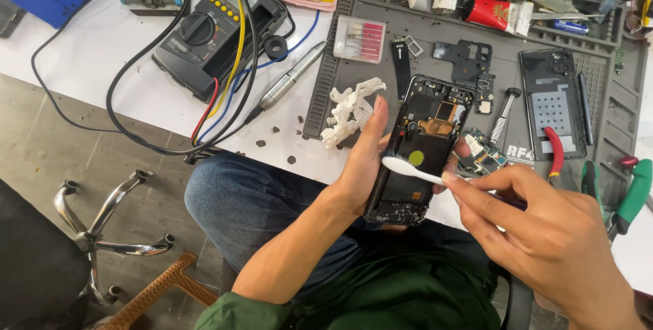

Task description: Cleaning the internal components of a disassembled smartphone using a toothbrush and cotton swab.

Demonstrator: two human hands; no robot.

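My left hand (360,163) grips an opened black phone frame (420,146) from its left side, thumb along the edge, holding it upright over my lap. Its inside shows copper foil and a yellow-green dot. My right hand (537,224) pinches a white brush (407,168), whose head rests against the left edge of the frame's inner cavity. A small green circuit board (481,153) lies on the mat just right of the frame.
A grey work mat (605,85) carries a phone back cover (552,102), a black bracket (465,58), a screwdriver (502,116), a bit box (360,39) and crumpled white tissue (350,111). A multimeter (211,31) with leads sits left. Red and green pliers (629,197) lie right.
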